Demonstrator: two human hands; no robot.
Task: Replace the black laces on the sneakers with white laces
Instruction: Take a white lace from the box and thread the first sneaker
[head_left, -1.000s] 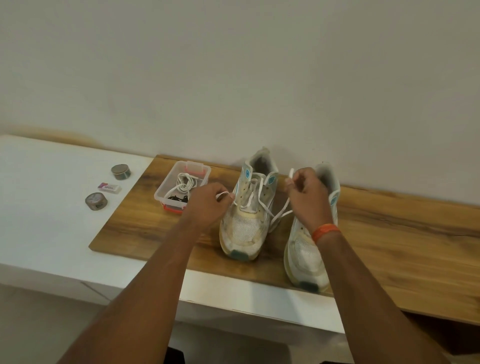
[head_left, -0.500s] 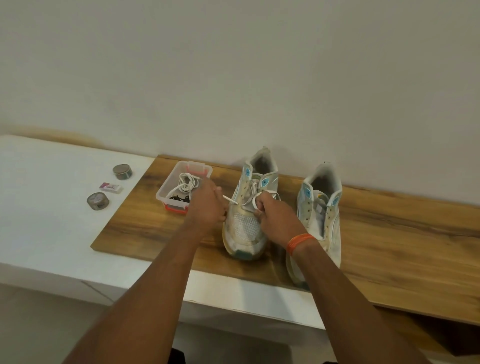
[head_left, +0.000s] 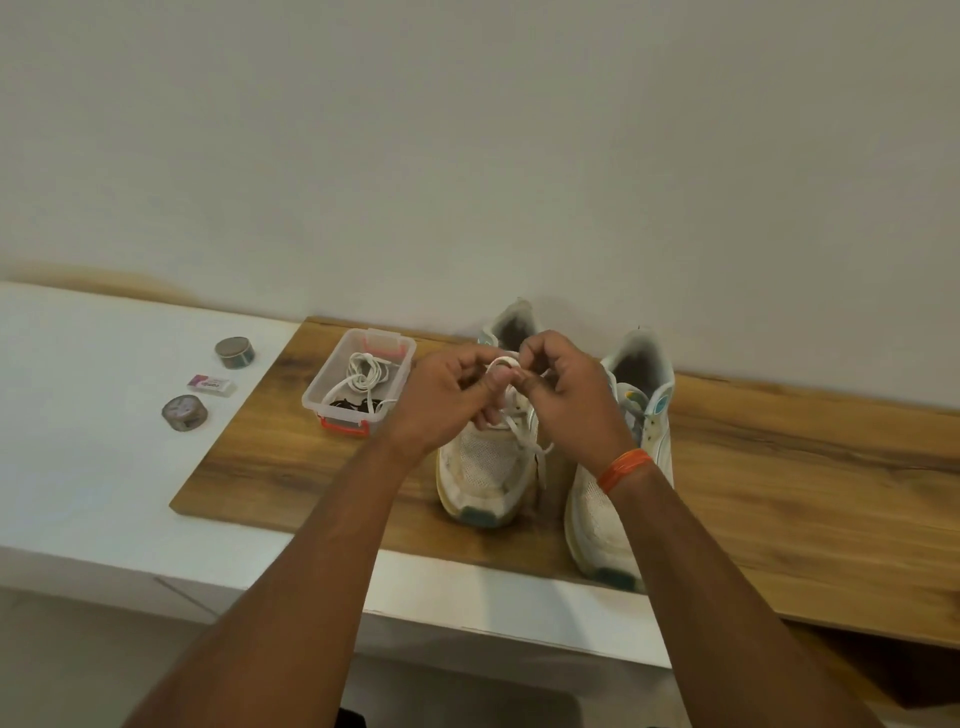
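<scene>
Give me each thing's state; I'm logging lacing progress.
Left sneaker: upright, white lace being tied.
White lace: looped, pinched by both hands.
Left hand: grips lace.
Right hand: grips lace.
Right sneaker: upright, untouched.
Plastic box: lidless, laces inside.

Home: wooden shelf (head_left: 779, 499), plain wall (head_left: 467, 156)

Two round tins (head_left: 236, 353) (head_left: 185, 413) flank an eraser (head_left: 211, 385) on the white counter (head_left: 93, 441).
</scene>
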